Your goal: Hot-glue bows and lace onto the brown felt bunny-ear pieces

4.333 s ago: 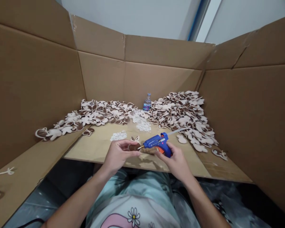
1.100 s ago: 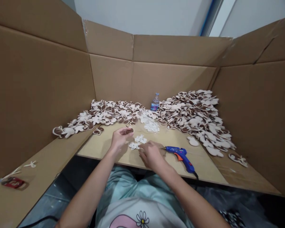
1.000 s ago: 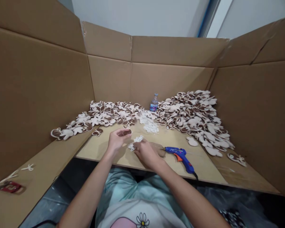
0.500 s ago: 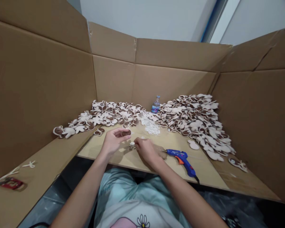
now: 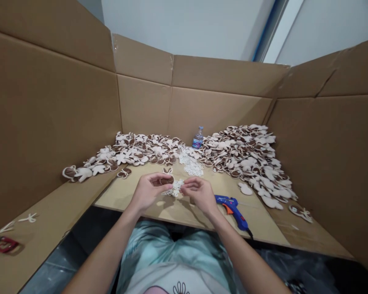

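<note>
One brown piece in the left hand, two heaps behind

Nearest to me, at the person's left, I see one red object (image 5: 3, 244) and one pale bow (image 5: 30, 218). On the one board (image 5: 119, 198) lies one blue glue gun (image 5: 234, 209), just beside the right hand (image 5: 201, 195). The fingertips of this hand are close together; whether they hold something small, I cannot tell. The left hand (image 5: 146, 190) pinches one brown piece (image 5: 168, 180) between the thumb below and the fingers above, and its ears rise beyond the fingertips. Between the two hands lie small white pieces (image 5: 173, 191), too many for counting. Three single pieces lie apart: one on the left (image 5: 124, 173), two on the right. Farther is a second group of white pieces (image 5: 194, 166), then two large heaps, left (image 5: 135, 151) and right (image 5: 248, 153), with one bottle (image 5: 198, 138) between them.
</note>
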`<state>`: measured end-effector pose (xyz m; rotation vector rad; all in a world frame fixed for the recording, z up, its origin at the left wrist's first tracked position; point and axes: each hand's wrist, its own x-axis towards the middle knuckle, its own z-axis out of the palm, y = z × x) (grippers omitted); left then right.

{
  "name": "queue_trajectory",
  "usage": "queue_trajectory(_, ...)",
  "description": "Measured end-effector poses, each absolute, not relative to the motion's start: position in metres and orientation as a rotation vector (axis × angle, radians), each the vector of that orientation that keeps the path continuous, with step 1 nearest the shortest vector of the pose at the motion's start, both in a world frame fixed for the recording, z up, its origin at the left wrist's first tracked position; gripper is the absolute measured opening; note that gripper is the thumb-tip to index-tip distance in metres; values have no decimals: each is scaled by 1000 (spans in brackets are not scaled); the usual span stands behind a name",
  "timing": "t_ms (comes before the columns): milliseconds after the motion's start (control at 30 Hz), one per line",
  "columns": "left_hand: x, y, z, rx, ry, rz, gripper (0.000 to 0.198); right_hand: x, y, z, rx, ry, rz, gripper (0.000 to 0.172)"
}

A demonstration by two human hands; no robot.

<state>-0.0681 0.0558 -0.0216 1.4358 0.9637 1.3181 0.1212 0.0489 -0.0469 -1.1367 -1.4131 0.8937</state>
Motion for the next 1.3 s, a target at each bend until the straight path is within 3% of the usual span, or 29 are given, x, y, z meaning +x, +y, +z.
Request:
queue_trajectory(200,-47,27,-13,1495,829,1271,26,150,-2,-37,-1025,-1275,925,27)
queue_trajectory(567,-31,11,-14,1555,839,1227,26,159,-15,-54,-1177,-1529,593,23)
queue_trajectory(867,-27,0,-11,1739,888,1278,22,164,-24,-36,-1065,-1140,879,21)
queue_trajectory(1067,-27,-12,-4,1903,885,1340,25,158,-40,-26,-963,-1122,707,4)
queue_trajectory(1300,-26,-19,-2,2019,883,1365,28,155,-50,-26,-866,-1366,531,16)
